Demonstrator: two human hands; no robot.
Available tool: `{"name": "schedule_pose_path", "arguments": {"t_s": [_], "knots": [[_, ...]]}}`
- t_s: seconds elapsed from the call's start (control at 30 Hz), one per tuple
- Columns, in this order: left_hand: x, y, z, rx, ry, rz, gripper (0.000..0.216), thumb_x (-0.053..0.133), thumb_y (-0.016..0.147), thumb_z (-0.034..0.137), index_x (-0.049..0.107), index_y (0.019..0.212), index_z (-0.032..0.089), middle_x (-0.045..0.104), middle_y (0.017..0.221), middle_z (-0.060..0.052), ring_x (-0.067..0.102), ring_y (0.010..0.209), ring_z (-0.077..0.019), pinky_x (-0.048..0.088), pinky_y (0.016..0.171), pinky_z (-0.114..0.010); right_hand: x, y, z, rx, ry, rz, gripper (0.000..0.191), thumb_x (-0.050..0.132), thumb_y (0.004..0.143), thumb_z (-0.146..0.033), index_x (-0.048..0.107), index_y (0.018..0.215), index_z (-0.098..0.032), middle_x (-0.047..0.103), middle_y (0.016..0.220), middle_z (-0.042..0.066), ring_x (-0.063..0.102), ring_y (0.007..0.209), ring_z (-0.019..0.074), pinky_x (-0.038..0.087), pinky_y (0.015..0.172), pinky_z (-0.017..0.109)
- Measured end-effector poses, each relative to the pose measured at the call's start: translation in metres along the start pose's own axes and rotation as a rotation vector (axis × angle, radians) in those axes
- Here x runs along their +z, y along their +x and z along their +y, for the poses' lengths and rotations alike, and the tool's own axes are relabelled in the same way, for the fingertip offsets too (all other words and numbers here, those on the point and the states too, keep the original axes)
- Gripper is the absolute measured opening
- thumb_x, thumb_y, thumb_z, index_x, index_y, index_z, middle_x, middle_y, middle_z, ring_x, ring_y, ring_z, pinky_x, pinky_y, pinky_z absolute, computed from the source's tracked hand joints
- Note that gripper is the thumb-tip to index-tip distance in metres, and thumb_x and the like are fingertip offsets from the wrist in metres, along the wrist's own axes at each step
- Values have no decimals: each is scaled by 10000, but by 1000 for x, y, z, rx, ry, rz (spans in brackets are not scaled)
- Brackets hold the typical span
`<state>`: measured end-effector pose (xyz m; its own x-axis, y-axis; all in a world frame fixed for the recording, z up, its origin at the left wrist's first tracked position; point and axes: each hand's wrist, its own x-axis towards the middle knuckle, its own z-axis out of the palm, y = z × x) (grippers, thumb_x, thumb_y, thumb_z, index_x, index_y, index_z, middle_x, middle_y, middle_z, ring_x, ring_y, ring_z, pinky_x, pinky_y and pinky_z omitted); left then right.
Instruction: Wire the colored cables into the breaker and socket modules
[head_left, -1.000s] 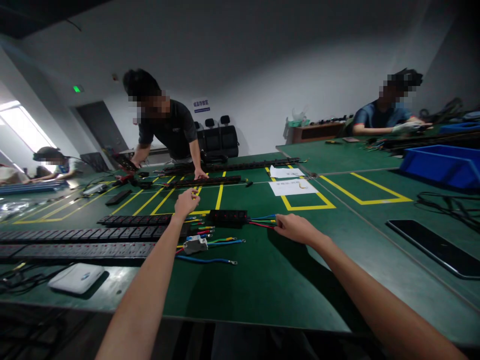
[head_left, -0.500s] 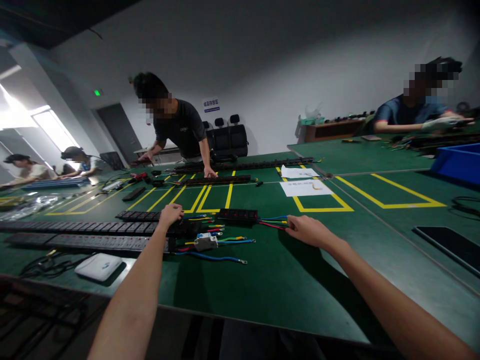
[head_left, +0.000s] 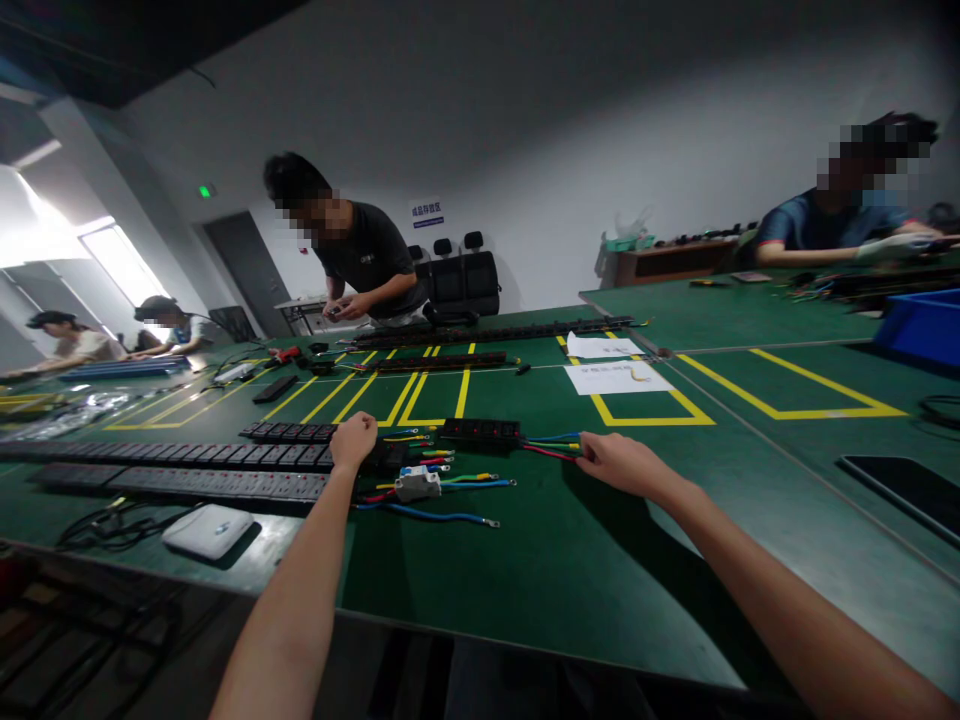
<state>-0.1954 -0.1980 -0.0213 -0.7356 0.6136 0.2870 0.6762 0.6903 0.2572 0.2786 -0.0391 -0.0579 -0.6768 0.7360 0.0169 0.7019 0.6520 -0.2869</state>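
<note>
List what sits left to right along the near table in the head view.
In order: white flat box → left hand → white circuit breaker → black switch module → right hand → dark flat panel near the right edge.
</note>
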Motion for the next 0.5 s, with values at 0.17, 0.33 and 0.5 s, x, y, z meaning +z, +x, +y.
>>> {"name": "schedule_pose_path", "arguments": {"t_s": [0.17, 0.33, 0.5], "knots": [[0, 0, -1, 0, -6, 6, 307, 475, 979, 332, 755, 1092, 272, 771, 1144, -110, 715, 1073, -330, 541, 888, -398, 1, 0, -1, 4, 4, 32, 172, 533, 938, -364, 587, 890, -208, 657, 816, 70, 588, 684, 186, 298, 592, 308], [-3, -2, 0, 13, -10, -17, 321, 467, 985, 343, 751, 1108, 259, 767, 1148, -125, 715, 1064, -338, 542, 881, -401, 1, -1, -2, -1, 0, 38, 166, 535, 932, -356, 590, 884, -207, 649, 806, 70, 581, 684, 194, 291, 594, 314], [-5, -4, 2, 7, -22, -8, 306, 493, 977, 352, 750, 1112, 254, 771, 1134, -126, 714, 1068, -334, 541, 881, -387, 3, 1, 0, 11, 15, 38, 157, 552, 936, -359, 574, 876, -216, 658, 820, 71, 570, 682, 188, 270, 602, 309]]}}
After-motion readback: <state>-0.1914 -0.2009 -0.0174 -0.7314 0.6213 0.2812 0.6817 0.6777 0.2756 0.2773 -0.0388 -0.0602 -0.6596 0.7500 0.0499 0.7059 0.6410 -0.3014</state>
